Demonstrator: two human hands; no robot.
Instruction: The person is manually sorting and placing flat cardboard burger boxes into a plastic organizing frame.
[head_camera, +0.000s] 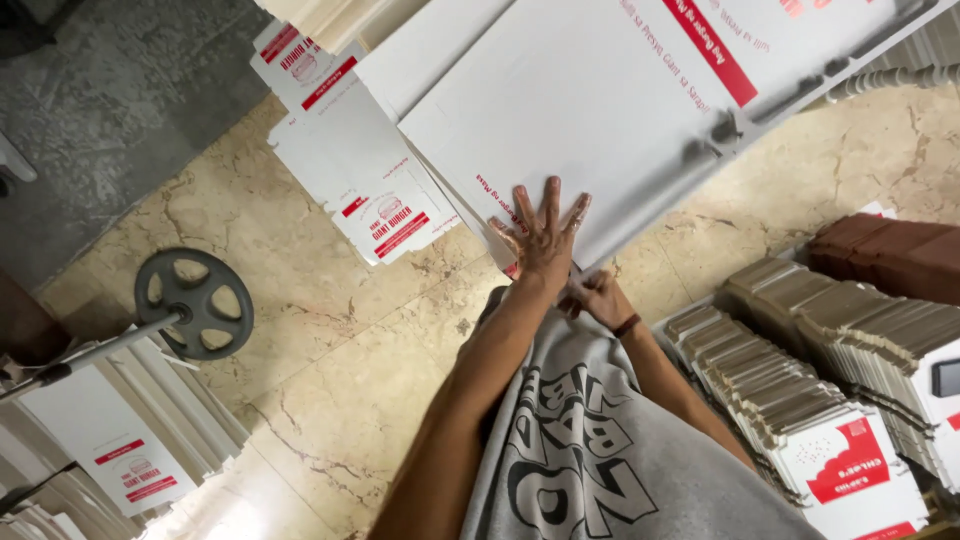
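Note:
A large flat white cardboard box blank (600, 110) with red printing lies across a work surface in front of me. My left hand (541, 238) presses flat on its near corner, fingers spread wide. My right hand (598, 297), with a dark band on the wrist, sits just below, fingers curled around the near edge of the same blank. More flat white-and-red blanks (360, 170) fan out underneath, to the left. My grey printed shirt (600, 450) fills the bottom of the view.
Upright stacks of folded box blanks (800, 400) stand at the right, with a brown stack (890, 255) behind them. A grey wheel on a metal rod (195, 303) sits at the left above more blanks (120, 450). The floor is beige marble (330, 330).

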